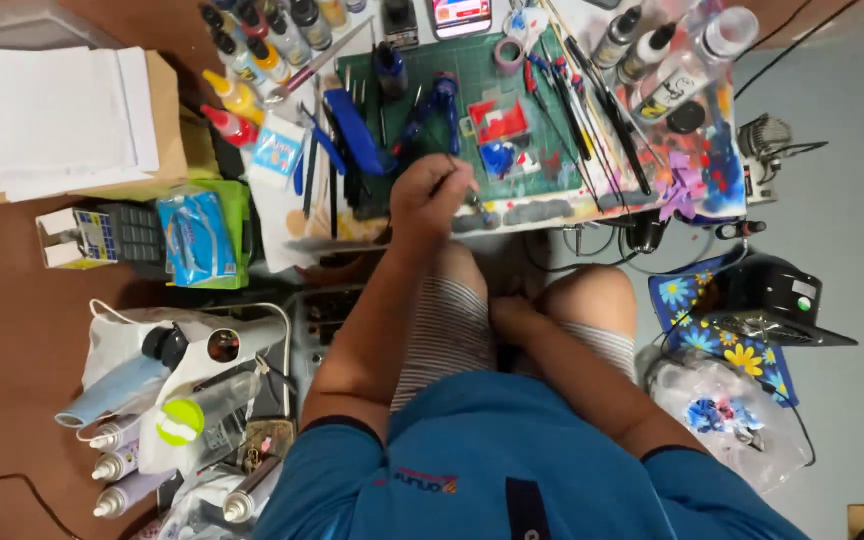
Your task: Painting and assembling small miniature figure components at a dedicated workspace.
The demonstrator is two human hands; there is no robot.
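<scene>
My left hand (430, 195) reaches up to the near edge of a low work table and is closed on a thin brush-like tool (462, 178). The tool's tip lies over the green cutting mat (472, 70). Small red model parts (500, 120) and blue model parts (497, 158) sit on the mat just beyond the hand. A blue cutter (352, 125) lies left of the hand. My right hand (512, 315) rests low between my knees. Its fingers are hidden, and nothing shows in it.
Paint bottles (252, 50) crowd the table's left end, with more bottles (642, 45) at the right. A phone (460, 15) stands at the back. On the floor are a paper stack (47, 110), spray cans (117, 465), a black device (772, 295) and a plastic bag (722, 410).
</scene>
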